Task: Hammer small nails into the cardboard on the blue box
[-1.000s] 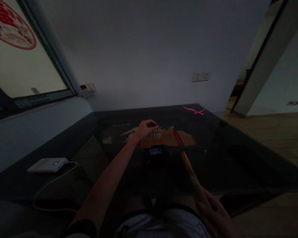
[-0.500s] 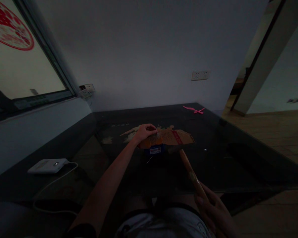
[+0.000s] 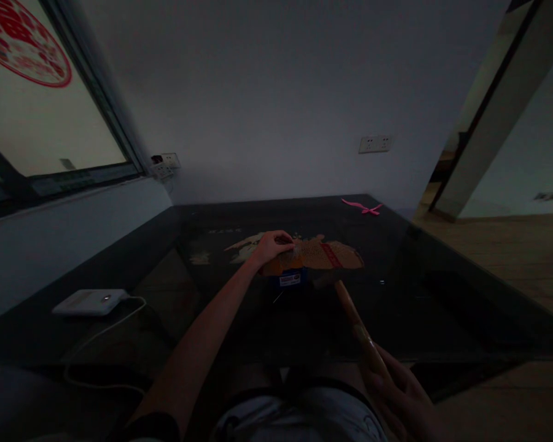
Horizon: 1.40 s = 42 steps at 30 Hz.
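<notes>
We've got the right hand (image 3: 396, 393) gripping a wooden-handled hammer (image 3: 349, 307), long axis running forward-left toward the blue-and-orange box (image 3: 290, 278), which sits just below the nearer left hand (image 3: 271, 247), fingertips pinched together, on what we can't tell.

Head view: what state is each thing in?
Left hand: fingers bent together by the box; grip unclear.
Right hand: closed around the handle.
Handle: held, slanting.
Box: too dark to tell open or shut.
White device: lying flat, cable attached.
Pink strap: lying loose.
Window: open or shut unclear.
</notes>
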### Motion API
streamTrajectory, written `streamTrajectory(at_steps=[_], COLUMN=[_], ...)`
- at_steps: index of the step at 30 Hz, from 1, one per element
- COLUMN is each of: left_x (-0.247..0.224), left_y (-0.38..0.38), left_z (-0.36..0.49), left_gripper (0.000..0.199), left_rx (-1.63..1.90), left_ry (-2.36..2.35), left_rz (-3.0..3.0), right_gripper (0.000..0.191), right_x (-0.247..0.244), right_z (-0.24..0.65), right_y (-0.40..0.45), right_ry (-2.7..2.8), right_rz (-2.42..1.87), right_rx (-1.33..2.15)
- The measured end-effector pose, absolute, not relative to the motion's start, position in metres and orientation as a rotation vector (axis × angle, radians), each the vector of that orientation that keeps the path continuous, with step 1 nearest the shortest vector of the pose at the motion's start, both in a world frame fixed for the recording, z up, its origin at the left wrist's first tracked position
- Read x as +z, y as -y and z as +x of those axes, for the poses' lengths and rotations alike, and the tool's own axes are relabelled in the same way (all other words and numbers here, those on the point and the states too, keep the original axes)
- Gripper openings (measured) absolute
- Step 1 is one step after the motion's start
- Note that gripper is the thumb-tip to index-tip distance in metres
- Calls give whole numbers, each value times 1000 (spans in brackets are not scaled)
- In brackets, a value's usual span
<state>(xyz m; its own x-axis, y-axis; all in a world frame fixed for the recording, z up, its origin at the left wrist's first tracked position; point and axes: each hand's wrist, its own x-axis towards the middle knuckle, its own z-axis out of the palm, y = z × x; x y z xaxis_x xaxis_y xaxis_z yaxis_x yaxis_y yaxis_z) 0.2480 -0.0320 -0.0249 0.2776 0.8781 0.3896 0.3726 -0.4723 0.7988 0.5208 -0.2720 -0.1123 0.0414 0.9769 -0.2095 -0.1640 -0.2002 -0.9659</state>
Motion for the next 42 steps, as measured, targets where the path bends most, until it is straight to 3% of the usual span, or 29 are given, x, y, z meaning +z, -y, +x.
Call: streamTrajectory(at_steps=[5,14,17,26,42], left_x=[-22,-21,-25,-28,-25], left_y=[37,37,34,31,34], left_z=[250,253,251,250,253], left_gripper=[15,12,13,19,16], left_rx=[1162,1163,1142,1101,1096], left_ry=[-1124,-1150,-1188,-1240,-1229], left_rz=[1947,1865,1863,1925,1882], right_gripper=[51,64,58,54,53], right_x=[-80,39,61,75,83], right_z=[526,526,517,505,504], right_y=[271,201,179,153,154], right_ry=[992,1525,1695,2158,2197], right_rz=[-1294,-1270,-1188,-1284,-1277], right_rx=[1281,1185,1170,1146,1032])
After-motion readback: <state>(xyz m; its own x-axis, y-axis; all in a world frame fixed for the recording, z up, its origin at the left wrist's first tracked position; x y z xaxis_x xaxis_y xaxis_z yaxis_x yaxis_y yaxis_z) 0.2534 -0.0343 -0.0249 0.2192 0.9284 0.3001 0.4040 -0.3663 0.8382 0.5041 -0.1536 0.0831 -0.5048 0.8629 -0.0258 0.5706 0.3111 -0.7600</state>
